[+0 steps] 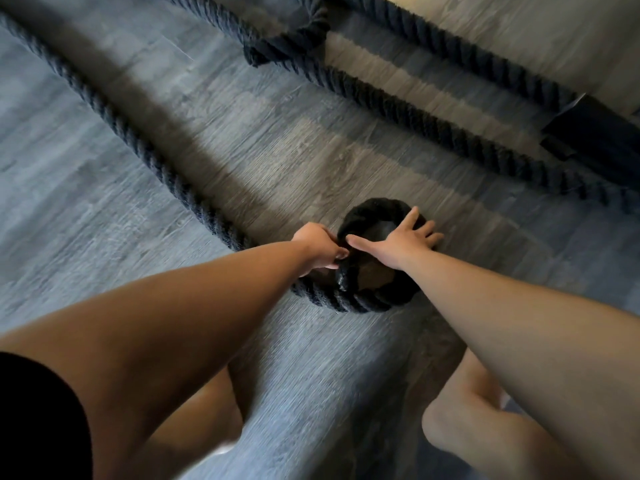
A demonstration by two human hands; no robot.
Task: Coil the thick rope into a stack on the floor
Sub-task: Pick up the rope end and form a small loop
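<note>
- My left hand point(317, 249): fingers curled round the thick rope point(114, 116) where it enters the coil point(367, 296).
- My right hand point(407, 242): fingers spread, palm flat on the coil's top.
- Coil: small ring on the grey plank floor point(242, 140), just ahead of my knees.
- Remaining rope trails away up-left; more lengths lie upper right.

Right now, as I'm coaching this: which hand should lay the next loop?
Left: left hand grips the thick dark twisted rope feeding in; right hand lies flat on the coil.
</note>
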